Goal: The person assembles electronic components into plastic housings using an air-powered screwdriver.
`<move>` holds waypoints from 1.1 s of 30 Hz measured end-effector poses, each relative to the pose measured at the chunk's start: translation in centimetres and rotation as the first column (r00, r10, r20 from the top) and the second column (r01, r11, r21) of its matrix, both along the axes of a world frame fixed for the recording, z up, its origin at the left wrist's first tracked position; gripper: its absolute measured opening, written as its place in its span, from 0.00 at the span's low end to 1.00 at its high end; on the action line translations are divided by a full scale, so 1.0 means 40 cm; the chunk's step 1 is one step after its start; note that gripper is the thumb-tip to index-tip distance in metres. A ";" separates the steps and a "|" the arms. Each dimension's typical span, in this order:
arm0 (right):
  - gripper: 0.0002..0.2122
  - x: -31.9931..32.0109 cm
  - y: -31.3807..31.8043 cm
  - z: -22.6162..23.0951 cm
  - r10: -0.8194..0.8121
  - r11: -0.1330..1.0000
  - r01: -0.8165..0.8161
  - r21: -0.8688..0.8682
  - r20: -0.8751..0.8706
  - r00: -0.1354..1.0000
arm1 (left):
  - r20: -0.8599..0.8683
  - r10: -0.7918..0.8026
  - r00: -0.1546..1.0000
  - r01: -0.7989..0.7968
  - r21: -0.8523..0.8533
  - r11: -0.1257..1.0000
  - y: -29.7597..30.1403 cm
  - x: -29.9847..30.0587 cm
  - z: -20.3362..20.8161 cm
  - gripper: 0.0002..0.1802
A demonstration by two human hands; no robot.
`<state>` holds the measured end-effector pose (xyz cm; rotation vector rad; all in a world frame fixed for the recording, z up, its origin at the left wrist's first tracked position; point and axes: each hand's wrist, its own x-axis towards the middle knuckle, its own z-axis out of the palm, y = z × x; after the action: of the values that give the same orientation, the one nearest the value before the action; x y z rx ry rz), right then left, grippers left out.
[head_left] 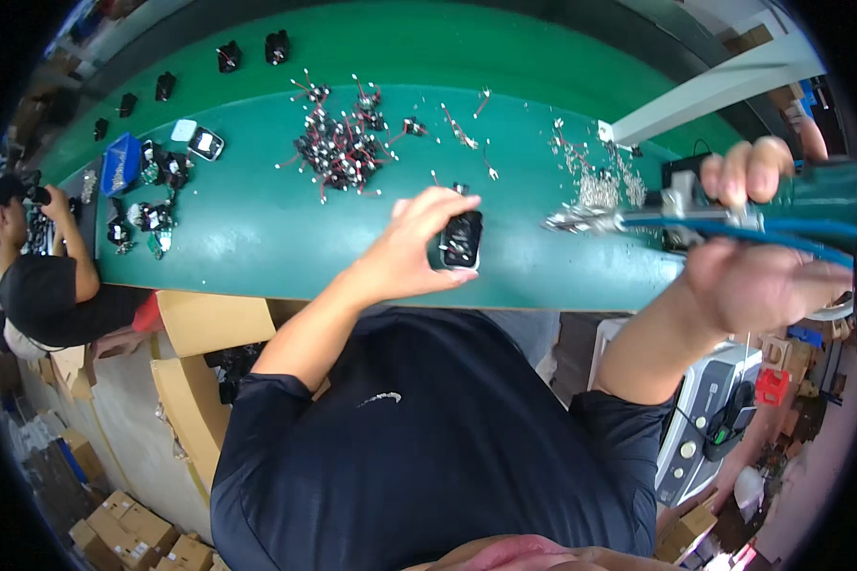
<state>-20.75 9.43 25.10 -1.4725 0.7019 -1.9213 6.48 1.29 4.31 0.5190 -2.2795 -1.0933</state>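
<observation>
My left hand (405, 247) is closed around a small black plastic housing (461, 240) with a pale rim, held near the table's front edge. Its open side faces up and small parts show inside. At the right, my blurred right hand (747, 271) grips a powered screwdriver (681, 217) with a blue line along it. The tool lies nearly level and points left, toward the housing but apart from it. A cluster of small silvery screws (581, 220) appears around its tip. Behind the tip, loose screws (600, 187) are scattered on the green table (248, 228).
A pile of small black parts with red wires (338, 147) sits mid-table. Further left are a blue bin (121, 164) and circuit boards (152, 217). Black housings (229, 57) line the far green strip. A grey post (714, 90) rises at right; a co-worker (43, 276) sits at left.
</observation>
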 end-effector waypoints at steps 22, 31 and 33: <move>0.19 0.188 -0.054 -0.412 -0.081 0.855 0.453 0.251 -0.800 0.595 | -0.050 0.743 0.667 -0.699 -0.388 0.601 -0.446 0.391 0.131 0.27; 0.11 0.177 -0.124 -0.587 0.008 0.808 0.527 0.264 -0.898 0.439 | 0.191 0.852 -0.488 -0.675 -0.702 -0.229 0.478 0.678 -0.392 0.30; 0.09 0.180 -0.123 -0.598 -0.006 0.842 0.481 0.246 -0.886 0.463 | 0.664 0.748 -0.027 -0.996 0.049 -0.079 0.549 0.727 -0.449 0.40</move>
<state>-13.55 4.50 1.18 -2.0309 1.8022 -0.8693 35.55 23.24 -13.64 2.4164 -1.0051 -0.7327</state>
